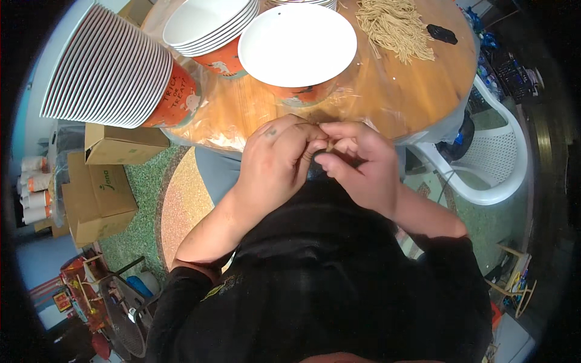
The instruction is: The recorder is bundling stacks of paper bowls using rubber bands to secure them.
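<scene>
Just in front of my body, at the table's near edge, both of my hands meet with their fingertips together. My left hand (275, 154) is closed, its fingers curled and the thumb pressed in. My right hand (366, 160) pinches from the other side, thumb and index finger close together. Between the fingertips a small bit of tan cord (330, 146) shows; most of it is hidden by the fingers. Beyond my hands stands an orange paper bucket with a white inside (296, 45). A loose bundle of tan cords (396, 27) lies farther back to the right.
A tall tilted stack of orange buckets (112, 69) leans at the left of the round wooden table (417, 91), with a shorter stack (209, 30) beside it. A small black object (442, 34) lies by the cords. Cardboard boxes (100, 193) stand lower left, a white plastic chair (493, 148) right.
</scene>
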{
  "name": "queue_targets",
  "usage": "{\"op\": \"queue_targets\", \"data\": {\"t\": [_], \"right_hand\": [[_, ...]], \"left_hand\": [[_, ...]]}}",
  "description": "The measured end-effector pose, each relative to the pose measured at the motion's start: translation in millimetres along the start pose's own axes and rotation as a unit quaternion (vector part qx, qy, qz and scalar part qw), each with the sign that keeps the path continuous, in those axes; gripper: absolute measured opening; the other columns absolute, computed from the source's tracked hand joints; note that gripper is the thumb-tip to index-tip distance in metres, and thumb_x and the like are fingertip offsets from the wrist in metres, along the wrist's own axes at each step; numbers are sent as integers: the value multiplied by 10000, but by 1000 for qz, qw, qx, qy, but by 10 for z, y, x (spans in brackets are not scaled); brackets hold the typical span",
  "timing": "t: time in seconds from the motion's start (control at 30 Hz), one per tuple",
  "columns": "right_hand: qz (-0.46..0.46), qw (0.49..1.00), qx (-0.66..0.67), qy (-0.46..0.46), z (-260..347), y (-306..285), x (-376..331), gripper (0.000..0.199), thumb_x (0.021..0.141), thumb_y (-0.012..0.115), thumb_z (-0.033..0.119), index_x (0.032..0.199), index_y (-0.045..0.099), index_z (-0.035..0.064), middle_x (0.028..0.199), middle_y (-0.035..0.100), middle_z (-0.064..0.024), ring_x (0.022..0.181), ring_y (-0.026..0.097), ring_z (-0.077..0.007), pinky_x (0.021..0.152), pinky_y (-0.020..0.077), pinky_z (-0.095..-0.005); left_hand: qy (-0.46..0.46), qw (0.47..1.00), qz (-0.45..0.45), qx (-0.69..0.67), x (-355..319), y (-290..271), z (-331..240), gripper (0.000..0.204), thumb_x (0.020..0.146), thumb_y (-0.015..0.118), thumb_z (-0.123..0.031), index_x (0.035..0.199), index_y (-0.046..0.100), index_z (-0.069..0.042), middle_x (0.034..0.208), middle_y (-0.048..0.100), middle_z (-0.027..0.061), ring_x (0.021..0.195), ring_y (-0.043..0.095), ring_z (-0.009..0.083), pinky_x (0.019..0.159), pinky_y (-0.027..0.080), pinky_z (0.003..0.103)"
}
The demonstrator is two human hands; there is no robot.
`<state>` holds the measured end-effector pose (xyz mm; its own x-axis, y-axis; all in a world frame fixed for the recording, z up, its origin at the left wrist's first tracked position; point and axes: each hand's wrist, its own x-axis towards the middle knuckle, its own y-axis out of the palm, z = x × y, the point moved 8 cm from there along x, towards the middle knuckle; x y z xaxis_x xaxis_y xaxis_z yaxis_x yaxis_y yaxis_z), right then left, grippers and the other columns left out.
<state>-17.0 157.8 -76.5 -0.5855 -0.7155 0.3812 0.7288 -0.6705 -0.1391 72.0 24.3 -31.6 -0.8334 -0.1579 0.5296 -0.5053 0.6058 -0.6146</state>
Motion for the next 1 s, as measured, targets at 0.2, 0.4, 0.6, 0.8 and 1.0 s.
{"op": "queue_targets", "data": {"t": [0.2, 0.4, 0.6, 0.8, 1.0], "right_hand": [[-95, 995, -35, 8, -56, -89, 82, 112, 936, 845, -22, 1038, 829, 20, 986, 818, -96, 802, 773, -179, 726, 610, -282], [-138, 981, 129, 49, -231, -117, 30, 66, 1039, 782, 1, 1071, 724, -1, 933, 765, -28, 770, 644, -32, 670, 509, -216], [-194, 959, 209, 11, -410, -88, 284, 37, 1100, 693, -38, 1097, 677, -4, 958, 686, 23, 804, 583, 4, 696, 462, -198], [-247, 956, 158, -35, -544, 22, 300, 51, 1062, 765, -8, 1087, 720, -4, 1002, 749, -12, 861, 643, -26, 777, 524, -216], [-289, 953, 66, -65, -457, -52, 268, 80, 1010, 817, 18, 1036, 748, -13, 1008, 817, -107, 933, 766, -119, 842, 612, -290]], "left_hand": [[31, 997, -3, 66, 24, -16, 18, 124, 941, 840, -96, 982, 734, -45, 932, 765, 107, 887, 755, 349, 801, 604, 452], [117, 987, -66, 89, 218, -255, -166, 190, 918, 871, -112, 1051, 755, -39, 1012, 753, 135, 932, 740, 366, 821, 595, 458], [114, 983, 96, 106, 807, -315, 13, 476, 878, 795, -28, 1344, 701, 3, 1248, 742, 193, 1201, 714, 392, 1064, 564, 453], [4, 961, 241, 135, 946, -88, 149, 450, 892, 773, -2, 1341, 741, -6, 1095, 782, 165, 948, 777, 304, 852, 628, 399], [-80, 957, 274, 49, 910, -49, 270, 351, 998, 752, -8, 1347, 738, 25, 1126, 806, 108, 985, 766, 164, 888, 625, 344]]}}
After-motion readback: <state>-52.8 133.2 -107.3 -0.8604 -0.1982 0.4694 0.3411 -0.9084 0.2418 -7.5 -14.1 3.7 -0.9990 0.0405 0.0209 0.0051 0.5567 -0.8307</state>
